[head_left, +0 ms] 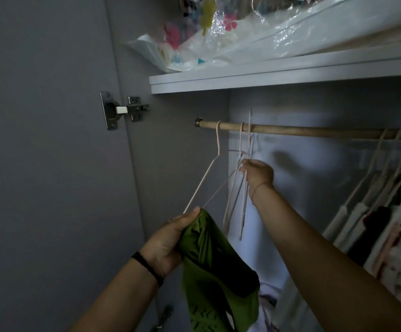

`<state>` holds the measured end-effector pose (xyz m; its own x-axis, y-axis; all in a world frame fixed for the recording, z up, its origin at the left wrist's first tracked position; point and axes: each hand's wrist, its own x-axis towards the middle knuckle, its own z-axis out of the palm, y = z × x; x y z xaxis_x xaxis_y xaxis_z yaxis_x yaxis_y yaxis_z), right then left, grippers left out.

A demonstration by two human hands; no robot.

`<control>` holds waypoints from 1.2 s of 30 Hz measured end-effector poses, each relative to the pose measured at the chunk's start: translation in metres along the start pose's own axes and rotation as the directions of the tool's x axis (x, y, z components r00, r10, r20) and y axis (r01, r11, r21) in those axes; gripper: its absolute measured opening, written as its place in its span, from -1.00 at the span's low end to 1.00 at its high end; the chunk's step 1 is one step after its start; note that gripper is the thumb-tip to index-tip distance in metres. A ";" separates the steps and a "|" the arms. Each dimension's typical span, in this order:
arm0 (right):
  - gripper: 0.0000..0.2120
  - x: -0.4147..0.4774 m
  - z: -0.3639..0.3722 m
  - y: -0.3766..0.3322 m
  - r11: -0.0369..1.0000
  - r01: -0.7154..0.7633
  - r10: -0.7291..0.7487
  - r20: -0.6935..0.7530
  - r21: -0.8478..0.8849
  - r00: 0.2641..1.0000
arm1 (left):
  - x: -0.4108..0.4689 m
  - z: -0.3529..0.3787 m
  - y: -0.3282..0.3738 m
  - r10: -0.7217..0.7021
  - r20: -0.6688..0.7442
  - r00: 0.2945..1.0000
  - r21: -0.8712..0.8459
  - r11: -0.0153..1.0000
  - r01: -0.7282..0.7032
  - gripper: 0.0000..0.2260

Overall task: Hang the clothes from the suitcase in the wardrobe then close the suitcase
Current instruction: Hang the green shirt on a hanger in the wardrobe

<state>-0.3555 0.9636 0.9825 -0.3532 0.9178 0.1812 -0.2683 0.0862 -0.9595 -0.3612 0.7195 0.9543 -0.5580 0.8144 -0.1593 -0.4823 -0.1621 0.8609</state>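
Home bedroom, probably, open wardrobe (pixel 51 140), wooden rail (pixel 314 131), hung clothes (pixel 386 231), bagged bedding (pixel 218 39) on shelf (pixel 266 76)

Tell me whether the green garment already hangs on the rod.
No: the left hand grips the green garment below the wooden rod.

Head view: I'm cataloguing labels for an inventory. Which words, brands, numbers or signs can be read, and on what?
None: no word, number or sign can be read in this view.
Plastic bag on the shelf: coloured flower shapes, no letters.
Green garment in the left hand: dark pattern, no legible letters.
Hinge: any stamp too small to read.
Hangers in the right hand: bare.
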 end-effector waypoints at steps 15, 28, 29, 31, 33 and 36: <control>-0.75 -0.177 -0.101 0.010 0.974 0.226 -0.228 0.120 0.029 0.966 | -0.050 -0.007 -0.014 -0.119 0.048 0.992 0.041 0.992 0.117 -0.81; -0.78 -0.254 -0.144 0.007 0.980 0.106 -0.125 -0.105 -0.167 0.987 | -0.078 -0.006 -0.029 -0.147 0.151 0.978 0.147 0.981 0.125 -0.81; -0.80 -0.260 -0.146 0.001 0.979 0.127 -0.144 -0.101 -0.160 0.984 | -0.079 -0.005 -0.030 -0.146 0.155 0.977 0.154 0.981 0.122 -0.82; -0.80 -0.266 -0.151 -0.012 0.980 0.165 -0.176 -0.093 -0.114 0.980 | -0.082 -0.001 -0.030 -0.134 0.158 0.978 0.165 0.980 0.108 -0.83; -0.83 -0.270 -0.155 -0.029 0.983 0.182 -0.181 -0.083 -0.004 0.980 | -0.083 0.005 -0.030 -0.104 0.153 0.983 0.181 0.981 0.076 -0.77; -0.77 -0.275 -0.162 -0.057 0.962 0.188 -0.188 -0.016 0.200 0.982 | -0.084 0.012 -0.031 -0.068 0.137 0.988 0.222 0.974 0.037 -0.63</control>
<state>-0.0981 0.7688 0.9521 -0.2815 0.8914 0.3552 -0.5039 0.1777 -0.8453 -0.2913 0.6626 0.9466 -0.4261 0.8921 -0.1503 -0.3406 -0.0043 0.9402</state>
